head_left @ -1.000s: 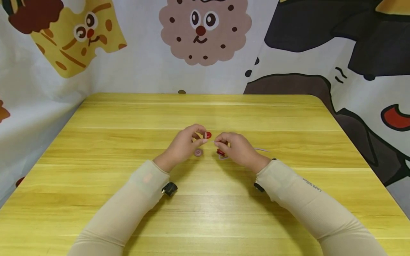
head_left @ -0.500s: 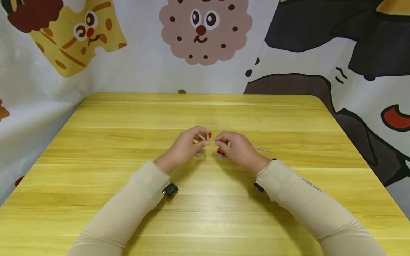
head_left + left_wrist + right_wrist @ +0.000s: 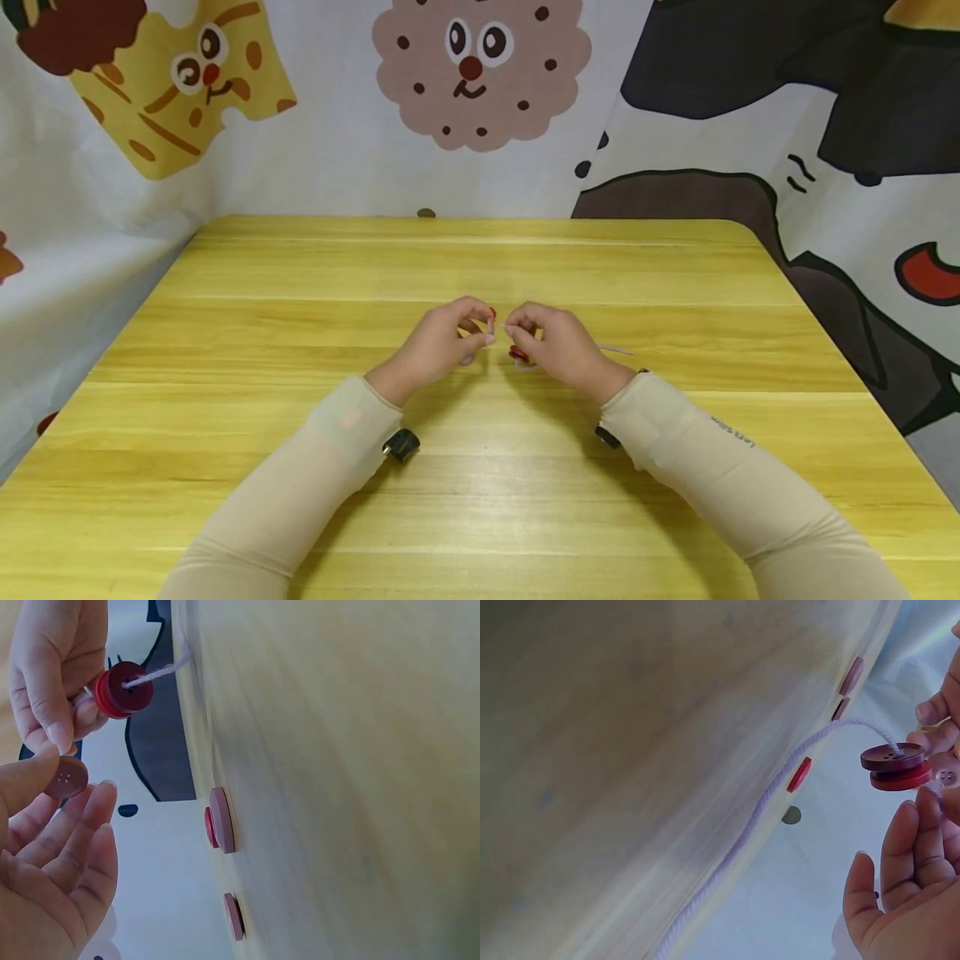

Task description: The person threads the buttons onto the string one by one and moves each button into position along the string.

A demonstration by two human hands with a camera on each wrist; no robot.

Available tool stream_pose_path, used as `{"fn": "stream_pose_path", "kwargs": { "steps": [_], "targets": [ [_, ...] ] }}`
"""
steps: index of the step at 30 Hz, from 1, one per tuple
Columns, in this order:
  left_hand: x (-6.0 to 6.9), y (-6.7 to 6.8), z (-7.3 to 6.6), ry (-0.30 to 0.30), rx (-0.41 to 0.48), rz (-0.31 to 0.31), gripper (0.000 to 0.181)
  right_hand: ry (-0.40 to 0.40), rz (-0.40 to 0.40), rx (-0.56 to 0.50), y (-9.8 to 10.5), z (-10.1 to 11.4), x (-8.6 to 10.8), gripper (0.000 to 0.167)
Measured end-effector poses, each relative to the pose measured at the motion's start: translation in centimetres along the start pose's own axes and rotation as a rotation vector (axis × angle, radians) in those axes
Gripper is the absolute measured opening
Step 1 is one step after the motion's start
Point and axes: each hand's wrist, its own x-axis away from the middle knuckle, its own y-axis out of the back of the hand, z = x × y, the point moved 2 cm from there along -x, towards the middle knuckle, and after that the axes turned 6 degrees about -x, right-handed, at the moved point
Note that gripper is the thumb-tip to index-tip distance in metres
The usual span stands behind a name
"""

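My left hand [image 3: 431, 343] pinches a brownish-pink button [image 3: 67, 778] by its edge, between thumb and fingers; small holes show in its face. Close by on the right, my right hand [image 3: 566, 346] pinches the tip of a lilac cord [image 3: 739, 840]. A dark red button [image 3: 892, 756] and a bright red button [image 3: 901, 777] are threaded on that cord and hang stacked beside the right fingers. The held button and the cord's tip are very near each other; whether they touch cannot be made out.
Loose buttons lie on the wooden table [image 3: 480, 500]: a large pink one [image 3: 223, 820], a red one [image 3: 800, 774] and a smaller dull-pink one [image 3: 234, 916]. The cord's tail trails rightward past the right wrist. A printed cloth [image 3: 322, 158] hangs behind the table.
My left hand has shifted slightly right, bringing its button nearer the right fingertips. It now covers more of the red and pink buttons on the table. The right hand has barely moved.
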Motion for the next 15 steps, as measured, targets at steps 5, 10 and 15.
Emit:
{"fn": "stream_pose_path", "kwargs": {
  "steps": [5,10,15],
  "targets": [
    [-0.09,-0.14,-0.25,0.000,0.007,0.002,0.028,0.009,0.002,-0.017,-0.01,-0.12,-0.02,0.012],
    [-0.13,-0.25,-0.39,-0.011,0.011,0.001,0.029,0.018,0.001,-0.021,0.00,-0.08,0.00,0.011],
    [-0.17,-0.29,-0.39,-0.015,0.012,-0.003,0.029,0.033,-0.008,-0.015,-0.01,-0.09,0.02,0.009]
  ]
}}
